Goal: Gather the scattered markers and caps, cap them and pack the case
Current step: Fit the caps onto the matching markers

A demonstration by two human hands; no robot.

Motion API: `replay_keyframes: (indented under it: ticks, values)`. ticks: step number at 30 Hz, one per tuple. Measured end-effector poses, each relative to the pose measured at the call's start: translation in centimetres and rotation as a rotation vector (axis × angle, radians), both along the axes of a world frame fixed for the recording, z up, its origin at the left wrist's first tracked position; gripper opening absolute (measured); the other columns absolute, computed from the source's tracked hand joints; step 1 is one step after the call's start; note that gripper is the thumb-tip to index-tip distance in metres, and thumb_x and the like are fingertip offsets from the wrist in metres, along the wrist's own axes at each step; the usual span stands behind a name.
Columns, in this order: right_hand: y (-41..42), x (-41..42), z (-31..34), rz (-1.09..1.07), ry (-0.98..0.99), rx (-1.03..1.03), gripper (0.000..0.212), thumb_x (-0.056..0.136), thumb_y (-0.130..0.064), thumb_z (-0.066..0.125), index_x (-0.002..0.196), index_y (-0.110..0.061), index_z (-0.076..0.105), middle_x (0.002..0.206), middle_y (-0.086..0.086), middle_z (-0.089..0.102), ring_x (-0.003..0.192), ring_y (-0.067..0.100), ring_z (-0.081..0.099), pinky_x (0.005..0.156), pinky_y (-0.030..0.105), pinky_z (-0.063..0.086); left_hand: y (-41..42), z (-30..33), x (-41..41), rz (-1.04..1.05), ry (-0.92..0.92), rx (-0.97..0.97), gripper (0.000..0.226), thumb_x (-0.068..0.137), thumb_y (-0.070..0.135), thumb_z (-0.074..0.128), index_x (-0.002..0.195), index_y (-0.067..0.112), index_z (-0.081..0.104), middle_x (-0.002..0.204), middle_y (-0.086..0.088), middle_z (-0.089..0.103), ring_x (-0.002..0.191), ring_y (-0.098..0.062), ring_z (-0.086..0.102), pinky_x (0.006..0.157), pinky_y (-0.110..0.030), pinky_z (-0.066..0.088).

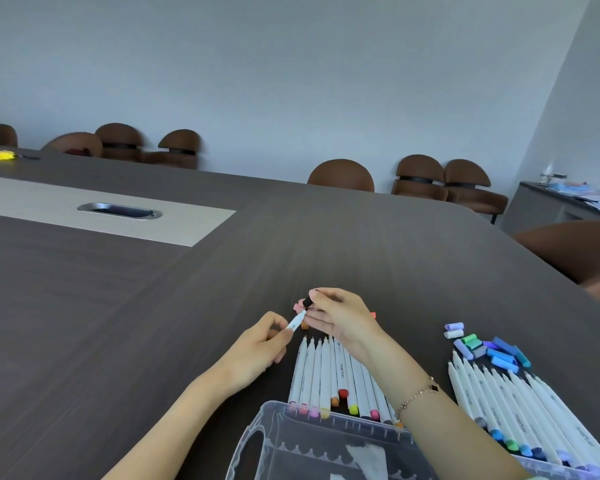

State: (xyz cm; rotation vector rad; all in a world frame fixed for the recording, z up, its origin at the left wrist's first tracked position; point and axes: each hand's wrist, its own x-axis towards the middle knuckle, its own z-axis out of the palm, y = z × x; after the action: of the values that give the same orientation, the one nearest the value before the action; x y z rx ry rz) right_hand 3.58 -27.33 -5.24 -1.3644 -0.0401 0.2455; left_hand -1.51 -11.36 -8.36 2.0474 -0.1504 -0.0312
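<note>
Marker [296, 322] in left hand [257, 351], cap [307, 301] in right hand [340, 317]

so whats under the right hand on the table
Loose caps: a pink cap, an orange cap and a red cap peek out around the right hand. Any others beneath it are covered.

Brown chairs [341, 174] along dark table [291, 237], grey wall [291, 81].
</note>
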Motion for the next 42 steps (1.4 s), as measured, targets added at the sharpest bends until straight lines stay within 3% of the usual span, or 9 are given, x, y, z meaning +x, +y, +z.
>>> replay_keyframes:
  ticks: [7, 11, 14, 17, 21, 27, 34, 38, 42]
  values:
    - [-0.4, 0.3, -1.0, -0.123, -0.037, -0.019, 0.017, 0.095, -0.008, 0.054, 0.11, -0.004, 0.06, 0.103, 0.015, 0.07, 0.086, 0.018, 0.072, 0.076, 0.025, 0.058, 0.2, -0.2, 0.4, -0.01, -0.022, -0.008, 0.013, 0.1, 0.033, 0.041, 0.096, 0.022, 0.048, 0.061, 0.004, 0.053, 0.053, -0.006, 0.043, 0.059, -0.021, 0.042]
    - [-0.6, 0.5, -1.1, -0.122, -0.052, -0.07, 0.018, 0.097, -0.008, 0.048, 0.107, -0.012, 0.063, 0.091, 0.011, 0.07, 0.079, 0.015, 0.072, 0.07, 0.023, 0.058, 0.1, -0.4, 0.7, -0.001, -0.032, -0.021, 0.014, 0.099, 0.033, 0.043, 0.098, 0.021, 0.049, 0.062, 0.003, 0.054, 0.051, -0.005, 0.042, 0.059, -0.022, 0.042]
    - [-0.7, 0.9, -1.0, -0.142, -0.144, -0.331, 0.019, 0.099, -0.014, 0.045, 0.106, -0.014, 0.062, 0.073, 0.004, 0.06, 0.061, 0.011, 0.057, 0.058, 0.021, 0.049, 0.3, -0.3, 1.1, 0.022, -0.022, -0.062, 0.014, 0.099, 0.033, 0.044, 0.097, 0.021, 0.05, 0.06, 0.004, 0.053, 0.048, -0.004, 0.041, 0.057, -0.023, 0.042]
    - [-0.8, 1.1, -1.0, -0.096, -0.203, -0.383, 0.016, 0.098, -0.023, 0.048, 0.099, -0.011, 0.058, 0.065, 0.003, 0.052, 0.05, 0.008, 0.042, 0.049, 0.019, 0.039, 0.3, -0.4, 1.4, 0.025, -0.029, -0.084, 0.013, 0.098, 0.032, 0.046, 0.097, 0.021, 0.052, 0.058, 0.005, 0.053, 0.046, -0.004, 0.041, 0.055, -0.022, 0.041]
    - [-1.0, 1.0, -1.1, -0.048, -0.238, -0.443, 0.017, 0.094, -0.028, 0.056, 0.093, -0.014, 0.066, 0.061, 0.003, 0.047, 0.05, 0.006, 0.039, 0.048, 0.015, 0.038, 0.3, -0.4, 1.4, 0.01, -0.082, -0.078, 0.012, 0.096, 0.031, 0.051, 0.096, 0.02, 0.055, 0.056, 0.006, 0.054, 0.046, -0.003, 0.042, 0.053, -0.02, 0.039]
    - [-0.9, 1.1, -1.2, -0.064, -0.179, -0.384, 0.023, 0.099, -0.027, 0.046, 0.097, -0.015, 0.066, 0.062, 0.001, 0.041, 0.051, 0.007, 0.034, 0.047, 0.016, 0.031, 0.3, -0.5, 1.3, 0.006, -0.118, -0.092, 0.011, 0.095, 0.03, 0.053, 0.094, 0.02, 0.057, 0.055, 0.006, 0.054, 0.045, -0.002, 0.041, 0.054, -0.018, 0.035]
    - [-0.9, 1.0, -1.3, 0.014, -0.14, -0.304, 0.031, 0.1, -0.027, 0.046, 0.099, -0.002, 0.063, 0.059, 0.0, 0.039, 0.05, 0.008, 0.031, 0.049, 0.02, 0.027, 0.3, -0.6, 1.2, -0.01, -0.15, -0.069, 0.013, 0.095, 0.031, 0.054, 0.094, 0.019, 0.06, 0.056, 0.005, 0.058, 0.049, -0.002, 0.043, 0.059, -0.017, 0.036]
    - [-0.9, 1.2, -1.3, 0.012, -0.196, -0.486, 0.026, 0.099, -0.029, 0.047, 0.09, -0.013, 0.065, 0.058, -0.002, 0.042, 0.048, 0.005, 0.035, 0.047, 0.016, 0.032, 0.1, -0.4, 1.1, -0.017, -0.16, -0.053, 0.014, 0.095, 0.031, 0.054, 0.094, 0.019, 0.061, 0.058, 0.006, 0.062, 0.049, 0.001, 0.047, 0.061, -0.017, 0.036]
    - [-0.5, 1.2, -1.7, 0.056, -0.24, -0.445, 0.023, 0.099, -0.024, 0.047, 0.09, -0.015, 0.065, 0.057, -0.003, 0.044, 0.047, 0.004, 0.035, 0.045, 0.014, 0.031, -0.1, -0.7, 1.4, 0.013, -0.135, -0.089, 0.015, 0.096, 0.032, 0.052, 0.091, 0.021, 0.061, 0.057, 0.007, 0.06, 0.051, -0.004, 0.043, 0.061, -0.026, 0.037]
